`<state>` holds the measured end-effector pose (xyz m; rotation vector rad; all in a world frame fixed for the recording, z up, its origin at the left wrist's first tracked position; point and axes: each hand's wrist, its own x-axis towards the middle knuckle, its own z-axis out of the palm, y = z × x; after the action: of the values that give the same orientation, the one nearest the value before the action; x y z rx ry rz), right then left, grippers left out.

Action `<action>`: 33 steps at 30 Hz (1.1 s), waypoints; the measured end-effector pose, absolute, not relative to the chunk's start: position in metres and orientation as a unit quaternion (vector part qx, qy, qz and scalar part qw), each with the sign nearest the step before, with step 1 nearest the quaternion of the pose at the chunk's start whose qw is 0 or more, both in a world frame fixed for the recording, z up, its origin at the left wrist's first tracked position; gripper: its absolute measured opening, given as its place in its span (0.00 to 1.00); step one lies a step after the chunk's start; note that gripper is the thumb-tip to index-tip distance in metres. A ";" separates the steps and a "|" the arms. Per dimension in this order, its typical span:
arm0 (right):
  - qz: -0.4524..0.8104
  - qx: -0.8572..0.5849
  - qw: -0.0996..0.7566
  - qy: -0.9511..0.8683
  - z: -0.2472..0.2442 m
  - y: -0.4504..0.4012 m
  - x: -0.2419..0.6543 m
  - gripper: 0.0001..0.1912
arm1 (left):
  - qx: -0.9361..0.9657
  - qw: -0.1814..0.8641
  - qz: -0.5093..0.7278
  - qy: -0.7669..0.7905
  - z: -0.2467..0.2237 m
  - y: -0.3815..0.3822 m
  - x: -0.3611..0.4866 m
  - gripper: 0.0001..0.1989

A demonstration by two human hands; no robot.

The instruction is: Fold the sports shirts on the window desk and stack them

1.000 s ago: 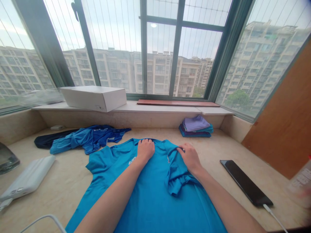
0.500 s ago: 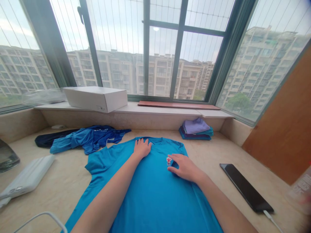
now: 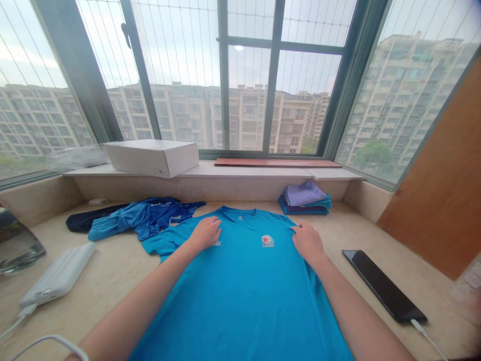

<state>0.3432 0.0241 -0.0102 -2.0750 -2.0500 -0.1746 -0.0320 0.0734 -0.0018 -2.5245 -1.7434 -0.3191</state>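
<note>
A blue T-shirt [image 3: 240,291] lies spread out on the counter, its collar toward the window and a round badge with a red star on its chest. On the shirt's left shoulder area rests my left hand [image 3: 206,232], fingers bent together on the cloth; what they pinch, if anything, is hidden. At the right shoulder edge, my right hand [image 3: 307,241] is closed with its thumb and fingers on the shirt fabric. The right sleeve is mostly hidden under my right hand and forearm.
Crumpled dark and blue clothes [image 3: 145,215] lie at the back left, a folded clothes stack [image 3: 305,198] at the back right. A white power bank [image 3: 58,275] sits left, a black phone [image 3: 383,286] with a cable right. A white box [image 3: 152,158] stands on the ledge.
My left hand has moved down and left from the collar. My right hand has moved right from the badge to the shoulder edge and closed. The collar now lies open and flatter.
</note>
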 end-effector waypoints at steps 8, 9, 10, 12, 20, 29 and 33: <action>-0.006 -0.761 0.112 -0.638 -0.017 0.011 0.347 0.24 | -0.757 0.032 -0.075 -0.648 -0.007 0.050 -0.064 0.27; 0.004 -0.761 0.127 -0.636 -0.018 0.012 0.350 0.22 | -0.752 0.048 -0.073 -0.653 -0.004 0.050 -0.068 0.27; 0.014 -0.762 0.145 -0.631 -0.019 0.012 0.353 0.21 | -0.746 0.063 -0.066 -0.659 -0.002 0.050 -0.074 0.27; 0.027 -0.769 0.175 -0.614 -0.020 0.015 0.360 0.21 | -0.730 0.078 -0.040 -0.677 0.000 0.048 -0.088 0.26; 0.072 -0.506 0.487 -0.708 -0.002 0.015 0.324 0.20 | -0.696 0.018 -0.018 -0.718 -0.010 0.049 -0.115 0.28; 0.207 -0.453 0.246 -0.832 -0.031 0.002 0.299 0.29 | -0.694 0.007 -0.019 -0.720 -0.010 0.048 -0.115 0.29; 0.143 -0.477 0.186 -0.847 -0.037 0.011 0.298 0.29 | -0.684 0.016 -0.030 -0.729 -0.008 0.047 -0.116 0.30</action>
<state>0.2976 0.0105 -0.0369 -1.3443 -2.3853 0.4017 -0.1158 0.0467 -0.0084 -2.1263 -2.2672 -0.0935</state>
